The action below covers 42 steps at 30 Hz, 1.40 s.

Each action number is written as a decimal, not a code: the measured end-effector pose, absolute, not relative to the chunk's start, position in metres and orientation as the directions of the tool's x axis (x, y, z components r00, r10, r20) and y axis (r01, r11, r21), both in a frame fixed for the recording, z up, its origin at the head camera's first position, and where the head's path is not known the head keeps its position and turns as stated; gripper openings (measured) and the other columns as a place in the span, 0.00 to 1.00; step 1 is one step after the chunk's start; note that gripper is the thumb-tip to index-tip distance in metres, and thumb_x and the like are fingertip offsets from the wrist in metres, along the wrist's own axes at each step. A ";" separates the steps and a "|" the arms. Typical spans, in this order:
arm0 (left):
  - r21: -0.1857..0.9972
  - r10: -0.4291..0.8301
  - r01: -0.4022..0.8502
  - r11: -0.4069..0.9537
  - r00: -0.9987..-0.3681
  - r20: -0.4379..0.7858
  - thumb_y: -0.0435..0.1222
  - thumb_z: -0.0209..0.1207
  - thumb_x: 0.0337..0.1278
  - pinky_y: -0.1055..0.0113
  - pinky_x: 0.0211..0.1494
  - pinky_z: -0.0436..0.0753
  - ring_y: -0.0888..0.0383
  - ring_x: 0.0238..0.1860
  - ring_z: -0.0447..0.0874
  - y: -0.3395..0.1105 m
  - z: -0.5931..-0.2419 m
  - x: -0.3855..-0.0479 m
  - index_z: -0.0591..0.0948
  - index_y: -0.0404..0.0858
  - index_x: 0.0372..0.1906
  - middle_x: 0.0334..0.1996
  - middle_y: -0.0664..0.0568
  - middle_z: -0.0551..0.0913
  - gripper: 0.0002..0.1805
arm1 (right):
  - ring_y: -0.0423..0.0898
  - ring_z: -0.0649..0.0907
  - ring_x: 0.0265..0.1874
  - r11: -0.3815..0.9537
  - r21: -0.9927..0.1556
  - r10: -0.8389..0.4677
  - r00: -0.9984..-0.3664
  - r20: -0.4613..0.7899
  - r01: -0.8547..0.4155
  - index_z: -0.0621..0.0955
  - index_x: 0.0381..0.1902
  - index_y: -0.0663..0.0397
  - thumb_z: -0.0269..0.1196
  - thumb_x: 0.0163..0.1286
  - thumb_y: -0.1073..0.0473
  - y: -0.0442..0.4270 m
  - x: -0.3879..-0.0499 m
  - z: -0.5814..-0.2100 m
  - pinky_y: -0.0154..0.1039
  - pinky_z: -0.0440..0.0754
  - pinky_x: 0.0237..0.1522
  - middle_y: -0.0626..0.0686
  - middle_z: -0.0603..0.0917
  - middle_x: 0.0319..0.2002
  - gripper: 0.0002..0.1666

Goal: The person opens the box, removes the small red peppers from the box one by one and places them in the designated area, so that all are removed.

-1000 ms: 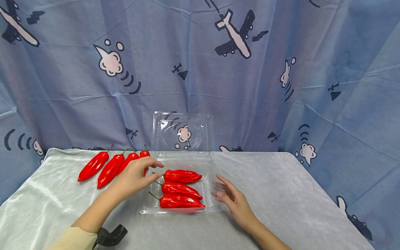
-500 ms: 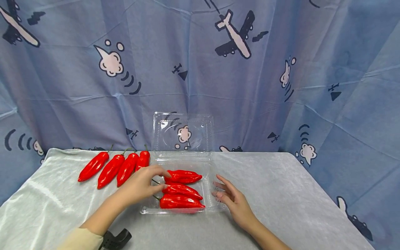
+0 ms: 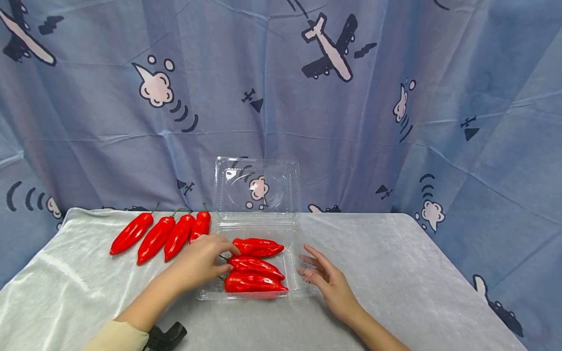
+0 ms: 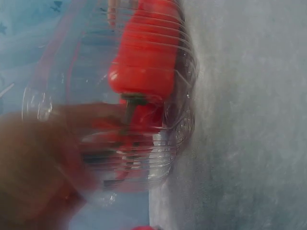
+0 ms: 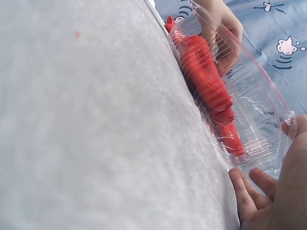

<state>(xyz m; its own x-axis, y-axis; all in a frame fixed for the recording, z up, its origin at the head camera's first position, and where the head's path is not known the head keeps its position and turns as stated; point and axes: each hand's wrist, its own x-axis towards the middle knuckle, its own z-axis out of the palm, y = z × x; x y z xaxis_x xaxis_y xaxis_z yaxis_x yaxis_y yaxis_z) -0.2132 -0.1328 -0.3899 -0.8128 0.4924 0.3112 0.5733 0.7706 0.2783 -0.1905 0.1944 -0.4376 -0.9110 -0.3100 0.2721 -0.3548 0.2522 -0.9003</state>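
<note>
A clear plastic clamshell box [image 3: 256,295] stands on the cloth with its lid [image 3: 259,190] raised. Three red peppers lie crosswise in it: a far pepper [image 3: 259,247], a middle pepper [image 3: 256,267] and a near pepper [image 3: 254,282], stems to the left. My left hand [image 3: 199,261] reaches over the box's left side and pinches the stem end of the middle pepper between thumb and fingers; its index fingertip lies beside the far pepper. With fingers spread and relaxed, my right hand [image 3: 331,285] rests against the box's right wall. The left wrist view is blurred.
Several more red peppers [image 3: 153,239] lie in a row on the pale cloth [image 3: 386,273], left of the box. A blue curtain [image 3: 281,97] printed with planes hangs behind the table. A black device [image 3: 167,336] is strapped at the left wrist.
My left hand has moved right and nearer, from the box's left edge onto the peppers' stem ends. The middle pepper has shifted slightly at most. My right hand stays where it was.
</note>
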 end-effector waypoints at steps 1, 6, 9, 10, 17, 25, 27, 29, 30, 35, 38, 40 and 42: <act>0.257 0.498 0.576 0.776 -0.810 0.311 0.37 0.73 0.49 0.52 0.57 0.82 0.55 0.49 0.85 -0.132 -0.391 -0.213 0.88 0.48 0.44 0.43 0.57 0.89 0.14 | 0.48 0.88 0.53 0.251 -0.898 -0.313 -0.908 0.279 -0.363 0.64 0.76 0.60 0.57 0.76 0.63 0.195 -0.191 -0.438 0.28 0.84 0.52 0.71 0.77 0.65 0.33; 0.226 0.503 0.579 0.783 -0.804 0.318 0.37 0.73 0.49 0.53 0.59 0.79 0.54 0.51 0.84 -0.130 -0.392 -0.212 0.88 0.48 0.45 0.43 0.58 0.89 0.15 | 0.44 0.88 0.52 0.243 -0.889 -0.319 -0.897 0.305 -0.389 0.64 0.76 0.62 0.57 0.76 0.63 0.196 -0.192 -0.438 0.29 0.85 0.52 0.71 0.77 0.64 0.33; 0.227 0.509 0.585 0.779 -0.800 0.316 0.38 0.73 0.49 0.54 0.58 0.77 0.54 0.51 0.83 -0.128 -0.391 -0.211 0.89 0.48 0.45 0.42 0.58 0.89 0.15 | 0.43 0.88 0.52 0.251 -0.882 -0.321 -0.894 0.313 -0.399 0.64 0.75 0.63 0.57 0.76 0.63 0.198 -0.192 -0.438 0.29 0.85 0.51 0.72 0.77 0.64 0.33; 0.227 0.514 0.589 0.776 -0.798 0.314 0.38 0.73 0.49 0.54 0.58 0.77 0.53 0.51 0.83 -0.127 -0.391 -0.211 0.89 0.47 0.45 0.42 0.58 0.89 0.15 | 0.43 0.88 0.52 0.256 -0.882 -0.319 -0.896 0.310 -0.396 0.64 0.75 0.62 0.57 0.76 0.63 0.198 -0.191 -0.438 0.29 0.85 0.51 0.72 0.77 0.64 0.33; 0.280 0.512 0.577 0.767 -0.814 0.275 0.40 0.73 0.50 0.54 0.59 0.73 0.53 0.52 0.82 -0.126 -0.390 -0.211 0.89 0.48 0.45 0.42 0.59 0.89 0.15 | 0.45 0.88 0.52 0.262 -0.888 -0.317 -0.902 0.292 -0.379 0.64 0.76 0.61 0.58 0.76 0.62 0.198 -0.191 -0.437 0.30 0.85 0.51 0.71 0.77 0.64 0.33; 0.374 0.475 0.546 0.749 -0.837 0.271 0.40 0.74 0.48 0.54 0.59 0.73 0.58 0.50 0.81 -0.128 -0.392 -0.213 0.88 0.50 0.44 0.39 0.64 0.88 0.14 | 0.44 0.88 0.52 0.255 -0.887 -0.323 -0.898 0.298 -0.386 0.63 0.75 0.63 0.57 0.76 0.64 0.197 -0.192 -0.437 0.31 0.86 0.51 0.72 0.77 0.64 0.33; 0.399 0.467 0.546 0.737 -0.838 0.282 0.41 0.74 0.48 0.54 0.60 0.74 0.58 0.49 0.82 -0.129 -0.393 -0.214 0.88 0.51 0.44 0.40 0.64 0.88 0.14 | 0.45 0.88 0.52 0.257 -0.887 -0.324 -0.899 0.294 -0.383 0.63 0.76 0.62 0.57 0.76 0.63 0.196 -0.192 -0.437 0.30 0.85 0.51 0.72 0.77 0.64 0.33; 0.412 0.466 0.552 0.725 -0.833 0.297 0.41 0.74 0.49 0.53 0.60 0.74 0.58 0.49 0.83 -0.130 -0.393 -0.215 0.88 0.51 0.44 0.42 0.63 0.88 0.15 | 0.46 0.88 0.52 0.256 -0.888 -0.325 -0.900 0.291 -0.381 0.63 0.76 0.62 0.57 0.76 0.63 0.195 -0.192 -0.437 0.30 0.85 0.51 0.72 0.77 0.64 0.33; 0.418 0.469 0.558 0.717 -0.830 0.302 0.40 0.74 0.49 0.53 0.61 0.75 0.58 0.49 0.84 -0.131 -0.393 -0.215 0.87 0.51 0.45 0.42 0.63 0.88 0.15 | 0.46 0.88 0.52 0.256 -0.890 -0.325 -0.900 0.289 -0.378 0.63 0.76 0.62 0.57 0.76 0.63 0.195 -0.192 -0.437 0.30 0.85 0.51 0.72 0.77 0.64 0.33; 0.464 0.468 0.560 0.687 -0.829 0.307 0.40 0.72 0.52 0.52 0.59 0.79 0.57 0.50 0.85 -0.133 -0.390 -0.215 0.87 0.51 0.48 0.45 0.63 0.89 0.16 | 0.48 0.88 0.52 0.261 -0.892 -0.319 -0.905 0.282 -0.370 0.64 0.76 0.61 0.58 0.76 0.63 0.195 -0.192 -0.436 0.30 0.85 0.51 0.71 0.77 0.64 0.34; 0.510 0.458 0.542 0.668 -0.840 0.292 0.41 0.71 0.55 0.53 0.58 0.83 0.57 0.51 0.85 -0.134 -0.388 -0.214 0.86 0.52 0.50 0.47 0.62 0.88 0.16 | 0.49 0.89 0.52 0.269 -0.890 -0.317 -0.906 0.280 -0.369 0.64 0.76 0.60 0.58 0.76 0.62 0.194 -0.192 -0.437 0.30 0.85 0.51 0.70 0.78 0.64 0.33; 0.543 0.453 0.532 0.650 -0.845 0.285 0.42 0.70 0.56 0.53 0.58 0.84 0.57 0.52 0.86 -0.135 -0.386 -0.214 0.86 0.51 0.50 0.48 0.61 0.88 0.16 | 0.49 0.89 0.52 0.271 -0.889 -0.316 -0.906 0.280 -0.370 0.64 0.76 0.60 0.58 0.76 0.62 0.195 -0.192 -0.437 0.30 0.85 0.51 0.70 0.78 0.64 0.33; 0.575 0.445 0.518 0.633 -0.851 0.277 0.42 0.70 0.57 0.53 0.58 0.85 0.58 0.51 0.86 -0.136 -0.384 -0.214 0.86 0.51 0.51 0.48 0.61 0.88 0.15 | 0.48 0.89 0.52 0.273 -0.887 -0.316 -0.906 0.282 -0.371 0.64 0.76 0.60 0.58 0.76 0.62 0.195 -0.191 -0.437 0.30 0.85 0.51 0.70 0.78 0.64 0.33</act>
